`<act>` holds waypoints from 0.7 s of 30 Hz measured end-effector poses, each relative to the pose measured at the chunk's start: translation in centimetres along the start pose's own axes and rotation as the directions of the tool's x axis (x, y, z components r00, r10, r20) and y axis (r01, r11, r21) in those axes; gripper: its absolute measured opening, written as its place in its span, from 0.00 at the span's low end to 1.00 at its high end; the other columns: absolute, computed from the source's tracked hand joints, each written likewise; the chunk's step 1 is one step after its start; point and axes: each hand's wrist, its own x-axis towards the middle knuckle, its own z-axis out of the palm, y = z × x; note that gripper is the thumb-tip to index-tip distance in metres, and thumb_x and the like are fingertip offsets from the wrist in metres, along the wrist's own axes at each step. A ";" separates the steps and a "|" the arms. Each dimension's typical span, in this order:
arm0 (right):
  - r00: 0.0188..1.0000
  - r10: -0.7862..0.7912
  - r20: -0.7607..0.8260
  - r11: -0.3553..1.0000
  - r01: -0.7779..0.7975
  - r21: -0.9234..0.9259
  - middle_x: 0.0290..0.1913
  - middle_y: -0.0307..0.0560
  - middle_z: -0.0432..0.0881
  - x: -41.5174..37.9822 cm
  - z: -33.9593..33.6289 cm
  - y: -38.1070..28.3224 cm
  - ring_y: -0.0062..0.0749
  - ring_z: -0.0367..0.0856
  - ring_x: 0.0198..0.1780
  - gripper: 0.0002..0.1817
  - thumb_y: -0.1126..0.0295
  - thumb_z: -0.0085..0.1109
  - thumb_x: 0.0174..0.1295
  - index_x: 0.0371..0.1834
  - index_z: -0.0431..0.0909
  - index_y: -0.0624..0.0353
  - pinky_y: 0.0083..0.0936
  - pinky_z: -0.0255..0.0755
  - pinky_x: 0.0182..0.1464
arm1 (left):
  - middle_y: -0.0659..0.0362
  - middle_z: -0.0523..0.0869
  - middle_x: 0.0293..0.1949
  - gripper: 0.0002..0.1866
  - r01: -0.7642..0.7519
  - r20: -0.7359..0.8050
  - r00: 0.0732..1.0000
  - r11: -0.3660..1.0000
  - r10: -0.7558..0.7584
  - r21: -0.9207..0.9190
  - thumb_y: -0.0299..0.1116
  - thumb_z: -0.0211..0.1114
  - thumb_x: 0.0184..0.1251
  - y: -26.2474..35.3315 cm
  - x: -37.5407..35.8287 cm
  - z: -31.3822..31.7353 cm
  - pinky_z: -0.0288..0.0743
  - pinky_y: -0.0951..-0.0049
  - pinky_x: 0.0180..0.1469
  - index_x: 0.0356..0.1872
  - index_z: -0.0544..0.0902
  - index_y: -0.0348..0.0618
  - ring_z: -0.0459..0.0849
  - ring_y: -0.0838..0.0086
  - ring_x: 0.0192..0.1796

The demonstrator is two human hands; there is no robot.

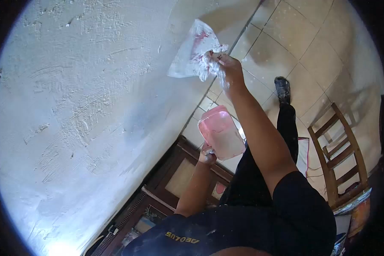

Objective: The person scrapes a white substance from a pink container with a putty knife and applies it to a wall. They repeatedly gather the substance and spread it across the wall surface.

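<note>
My right hand [226, 68], fingers coated in white paste, grips a flat, pale plastic sheet [184, 59]. The sheet is smeared with white paste and has reddish marks; it overlaps the wall in this view. Lower down, my left hand [207, 154] is closed on the edge of a translucent pink plastic container [222, 132]. White paste also shows on the left fingers. Beside both hands stretches the white wall [85, 106], rough with ridges and patches of coating.
Dark wooden cabinets [177, 147] stand along the wall near my left arm. A wooden chair [341, 158] is at the right on the tiled floor [311, 55]. My shoe [282, 88] rests on the tiles, which carry pale specks.
</note>
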 end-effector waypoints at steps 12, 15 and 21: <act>0.992 0.099 -0.084 0.925 -0.060 0.375 0.28 0.37 0.80 0.6 -3.8 -0.9 0.22 0.75 0.34 0.17 0.58 0.67 0.53 0.36 0.82 0.62 0.21 0.68 0.37 | 0.50 0.70 0.60 0.43 0.000 0.023 1.000 0.994 -0.003 0.107 0.39 0.64 0.46 0.8 -0.3 1.4 0.68 0.61 0.61 0.66 0.58 0.36 0.72 0.59 0.60; 0.996 -0.066 0.061 0.997 0.063 0.040 0.33 0.39 0.82 3.8 -1.4 -0.8 0.20 0.75 0.35 0.20 0.59 0.67 0.52 0.40 0.82 0.64 0.19 0.67 0.41 | 0.49 0.71 0.59 0.43 0.011 -0.029 1.000 0.990 -0.007 0.138 0.39 0.63 0.46 1.2 -0.6 1.3 0.68 0.61 0.61 0.66 0.58 0.35 0.72 0.59 0.59; 0.951 0.165 -0.261 0.868 -0.266 -0.420 0.37 0.38 0.81 5.3 -15.0 8.7 0.24 0.79 0.35 0.17 0.63 0.63 0.56 0.43 0.80 0.64 0.22 0.71 0.39 | 0.53 0.69 0.62 0.47 0.017 0.051 0.999 1.000 -0.018 0.021 0.36 0.67 0.42 0.8 -0.3 0.7 0.67 0.61 0.63 0.68 0.55 0.42 0.70 0.61 0.62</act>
